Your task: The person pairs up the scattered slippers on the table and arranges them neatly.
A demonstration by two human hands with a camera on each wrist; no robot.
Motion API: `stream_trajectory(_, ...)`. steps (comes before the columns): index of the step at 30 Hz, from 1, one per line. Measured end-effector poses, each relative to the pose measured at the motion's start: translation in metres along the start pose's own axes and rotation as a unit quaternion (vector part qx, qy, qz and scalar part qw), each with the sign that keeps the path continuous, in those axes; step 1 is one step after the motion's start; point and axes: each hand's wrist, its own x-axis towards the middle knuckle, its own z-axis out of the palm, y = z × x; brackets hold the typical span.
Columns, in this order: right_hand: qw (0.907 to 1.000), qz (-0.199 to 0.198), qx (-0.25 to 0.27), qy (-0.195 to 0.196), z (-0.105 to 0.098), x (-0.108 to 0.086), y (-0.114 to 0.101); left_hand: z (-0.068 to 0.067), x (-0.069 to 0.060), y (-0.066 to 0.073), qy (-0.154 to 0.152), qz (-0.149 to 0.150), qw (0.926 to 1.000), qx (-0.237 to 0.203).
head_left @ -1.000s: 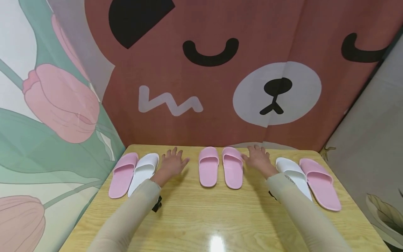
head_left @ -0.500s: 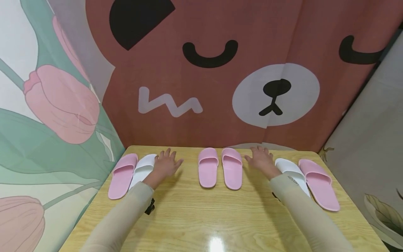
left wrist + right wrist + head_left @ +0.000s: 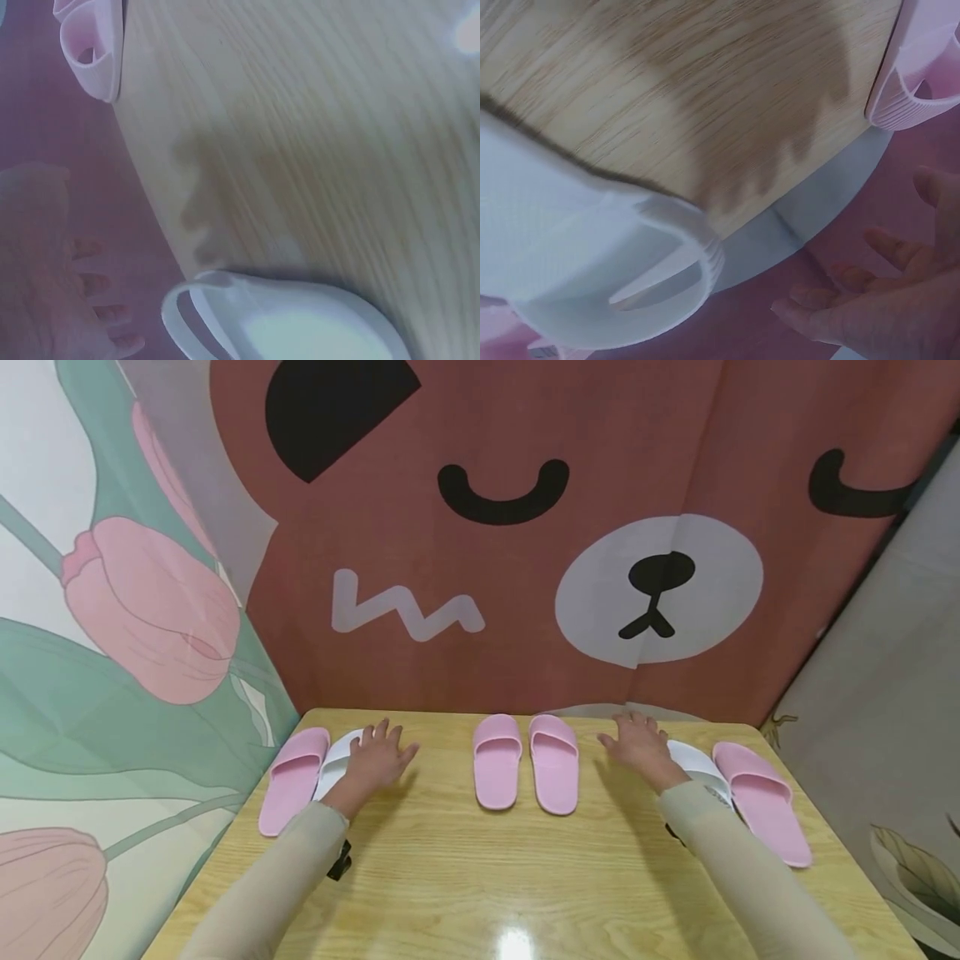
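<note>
In the head view my left hand (image 3: 373,766) hovers above the table, fingers spread, partly covering a white slipper (image 3: 334,767). That slipper (image 3: 300,322) lies below the hand (image 3: 45,270) in the left wrist view. Across the table my right hand (image 3: 640,748) also hovers with fingers spread, holding nothing, beside another white slipper (image 3: 693,759) that my forearm partly hides. The right wrist view shows this slipper (image 3: 562,232) apart from the hand (image 3: 892,296). Between the hands lie two pink slippers (image 3: 497,777) (image 3: 556,777), side by side, toes toward the back.
A pink slipper (image 3: 288,789) lies outside the left white one, and another pink slipper (image 3: 772,810) outside the right one. All rest on a wooden table (image 3: 465,877). A bear-print curtain (image 3: 420,677) hangs behind it, with printed cloth (image 3: 150,752) along the left side.
My left hand has moved left, now over the white slipper. My right hand has shifted right, away from the middle pink slippers. The slippers have stayed in place.
</note>
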Motion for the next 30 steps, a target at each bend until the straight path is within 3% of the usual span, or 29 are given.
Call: stream_trajectory(30, 0.9997, 0.026, 0.000, 0.000, -0.007, -0.016, 0.058, 0.008, -0.003, -0.048, 0.013, -0.025, 0.9989, -0.037)
